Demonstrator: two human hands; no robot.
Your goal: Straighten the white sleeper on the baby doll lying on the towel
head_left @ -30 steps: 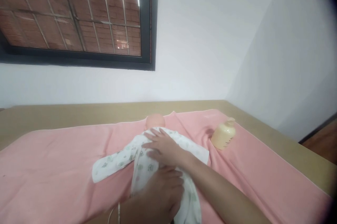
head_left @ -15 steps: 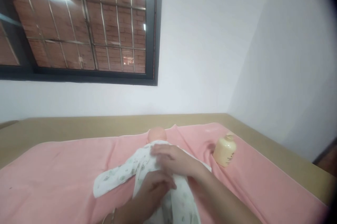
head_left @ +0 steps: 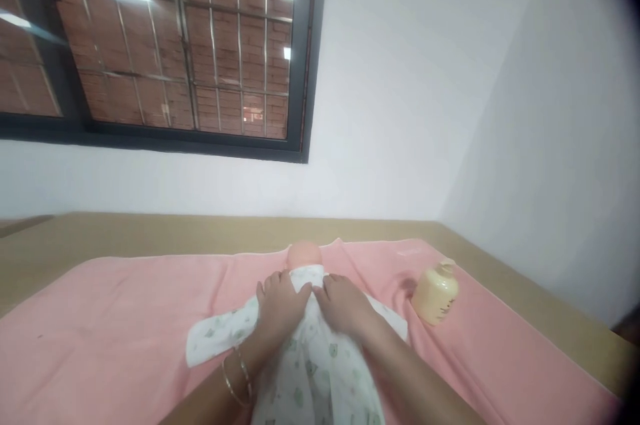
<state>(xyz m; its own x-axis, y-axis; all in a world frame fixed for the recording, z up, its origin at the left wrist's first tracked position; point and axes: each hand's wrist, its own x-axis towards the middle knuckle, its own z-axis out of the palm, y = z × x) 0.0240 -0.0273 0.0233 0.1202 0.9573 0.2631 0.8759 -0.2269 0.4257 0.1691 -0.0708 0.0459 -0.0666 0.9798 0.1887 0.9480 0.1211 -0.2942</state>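
A baby doll lies stretched out away from me, its smooth bald head (head_left: 304, 254) at the far end. White clothing with a small green print (head_left: 315, 372) covers its body, and its sleeves spread out to both sides. My left hand (head_left: 283, 302) rests on the left side of the doll's upper chest, fingers spread toward the shoulder and thumb pointing inward. Opposite it, my right hand (head_left: 343, 302) lies on the right side in the same way. The two thumbs are close together near the middle, below the collar. Both palms are hidden.
A pink cloth (head_left: 140, 318) lies under the doll on a tan padded surface (head_left: 240, 230). To the right stands a cream pump bottle (head_left: 435, 295), slightly tilted. A white wall (head_left: 390, 112) and a barred window (head_left: 200, 45) are behind.
Earlier, my hands were overlapping and blurred over the middle of the doll's chest. Now they lie side by side on its upper chest, the left hand farther forward. The view has shifted slightly.
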